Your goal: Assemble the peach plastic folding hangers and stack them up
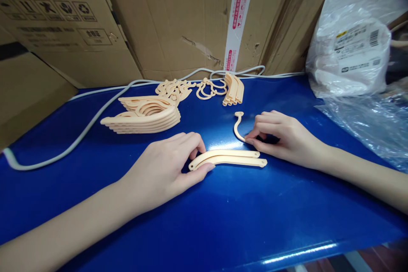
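Two curved peach plastic arms (228, 158) are pinched at one end by the left hand (165, 170). A peach plastic hook (237, 126) is gripped by the right hand (283, 136). The hook's foot is best kept square to the arms.

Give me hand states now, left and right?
Left hand: closed on the end of the curved arm pieces, pinched between thumb and fingers.
Right hand: closed, fingertips pinching the small hook.
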`<state>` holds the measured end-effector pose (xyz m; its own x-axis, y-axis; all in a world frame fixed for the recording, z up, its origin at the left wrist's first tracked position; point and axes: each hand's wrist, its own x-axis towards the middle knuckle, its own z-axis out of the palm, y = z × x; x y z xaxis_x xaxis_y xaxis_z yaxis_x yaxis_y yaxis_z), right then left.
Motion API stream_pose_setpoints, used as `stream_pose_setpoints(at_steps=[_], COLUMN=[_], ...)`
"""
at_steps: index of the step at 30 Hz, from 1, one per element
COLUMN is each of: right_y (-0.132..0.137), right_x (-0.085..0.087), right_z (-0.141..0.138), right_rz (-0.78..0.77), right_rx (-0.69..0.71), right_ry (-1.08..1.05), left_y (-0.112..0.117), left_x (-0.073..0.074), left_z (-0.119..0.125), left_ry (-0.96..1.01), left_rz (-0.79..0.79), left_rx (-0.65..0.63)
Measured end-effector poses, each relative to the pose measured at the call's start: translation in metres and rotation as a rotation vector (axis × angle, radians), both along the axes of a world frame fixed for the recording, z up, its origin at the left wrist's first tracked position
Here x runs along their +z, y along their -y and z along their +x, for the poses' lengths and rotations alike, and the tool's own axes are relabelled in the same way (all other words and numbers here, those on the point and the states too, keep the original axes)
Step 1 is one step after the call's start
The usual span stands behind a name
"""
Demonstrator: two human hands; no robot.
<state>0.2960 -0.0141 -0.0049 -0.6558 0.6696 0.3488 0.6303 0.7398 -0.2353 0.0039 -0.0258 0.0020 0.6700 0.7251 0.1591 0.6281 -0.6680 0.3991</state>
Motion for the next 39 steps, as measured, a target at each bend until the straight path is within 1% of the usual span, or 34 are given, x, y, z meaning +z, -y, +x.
stream_pose_setpoints(at_steps=[5,10,13,15,16,18,19,20,22,23,25,26,28,29,30,32,35,39], right_y=[0.000,0.000,0.001,0.001,0.001,0.000,0.000,0.000,0.000,0.000,-0.001,-0.001,-0.001,-0.002,-0.002,-0.002,-0.003,-0.003], right_x=[0.001,0.001,0.004,0.008,0.009,0.011,0.011,0.012,0.011,0.011,0.011,0.011,0.011,0.012,0.012,0.012,0.011,0.011], right_z=[0.000,0.002,0.003,0.004,0.005,0.005,0.005,0.006,0.006,0.007,0.008,0.009,0.011,0.012,0.013,0.015,0.016,0.018], right_rz=[0.018,0.109,0.171,0.205,0.216,0.227,0.227,0.224,0.211,0.204,0.198,0.196,0.190,0.187,0.184,0.182,0.179,0.180], right_rx=[-0.005,0.014,0.018,0.021,0.024,0.035,0.041,0.046,0.056,0.058,0.056,0.052,0.046,0.045,0.044,0.043,0.044,0.047], right_ry=[0.012,0.025,0.032,0.027,0.024,0.016,0.010,0.003,-0.010,-0.015,-0.021,-0.022,-0.024,-0.025,-0.025,-0.026,-0.023,-0.027], left_y=[0.000,0.001,0.003,0.001,-0.002,-0.013,-0.021,-0.032,-0.057,-0.072,-0.100,-0.114,-0.139,-0.149,-0.158,-0.171,-0.182,-0.185], left_x=[0.001,-0.001,0.002,0.012,0.020,0.039,0.050,0.062,0.081,0.088,0.096,0.096,0.091,0.087,0.083,0.076,0.070,0.072], left_z=[0.001,0.001,0.001,0.000,-0.001,-0.002,-0.003,-0.003,-0.003,-0.002,0.000,0.001,0.002,0.003,0.004,0.005,0.007,0.012], left_ry=[-0.006,-0.011,0.001,0.009,0.012,-0.026,-0.042,-0.066,-0.189,-0.284,-0.468,-0.549,-0.680,-0.738,-0.792,-0.864,-0.911,-0.877], left_rz=[0.021,0.070,0.129,0.200,0.247,0.309,0.339,0.351,0.353,0.310,0.191,0.153,0.068,0.055,0.058,0.046,0.019,-0.057], left_rx=[-0.009,0.001,0.003,0.029,0.056,0.146,0.251,0.388,0.583,0.642,0.689,0.687,0.605,0.572,0.582,0.561,0.512,0.481])
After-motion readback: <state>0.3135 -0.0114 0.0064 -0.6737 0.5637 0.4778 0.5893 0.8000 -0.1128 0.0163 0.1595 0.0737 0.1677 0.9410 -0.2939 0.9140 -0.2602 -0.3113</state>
